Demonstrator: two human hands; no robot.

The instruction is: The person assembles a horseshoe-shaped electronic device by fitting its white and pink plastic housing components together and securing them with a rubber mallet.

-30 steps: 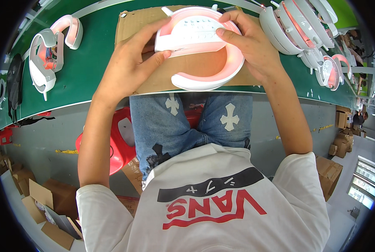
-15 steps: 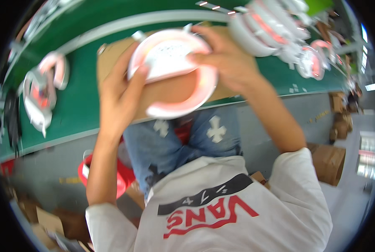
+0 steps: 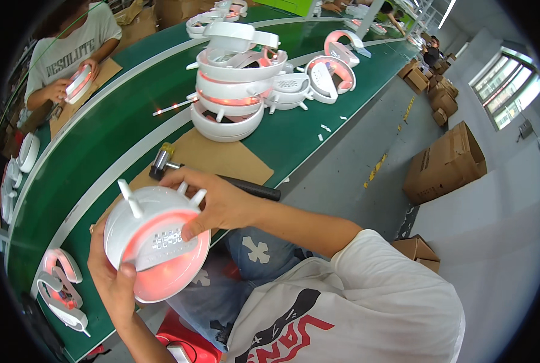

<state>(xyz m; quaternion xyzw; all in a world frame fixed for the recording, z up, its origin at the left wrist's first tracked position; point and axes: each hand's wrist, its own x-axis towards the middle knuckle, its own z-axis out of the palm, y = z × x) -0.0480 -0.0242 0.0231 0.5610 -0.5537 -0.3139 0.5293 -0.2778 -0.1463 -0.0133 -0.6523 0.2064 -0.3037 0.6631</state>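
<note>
Glowing pink, the white lamp (image 3: pixel 155 245) is held on the near side of the hammer (image 3: pixel 252 187), clamped in the fingers of left hand (image 3: pixel 114 289) and right hand (image 3: pixel 224 202), and, likely light, stiff, slick, crackable, is best gripped by its rounded sides, not the prongs (image 3: pixel 130 199).

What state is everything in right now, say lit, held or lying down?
White unit: lit pink, display on, held off the table
Left hand: gripping the unit's left side
Right hand: gripping its upper right side
Hammer: lying down, partly behind right hand
Cardboard sheet: lying flat on the table
Stacked white units: piled up, partly lit
White piece at lower left: lying down, partly lit
Co-worker's unit: lit, held in their hands
</note>
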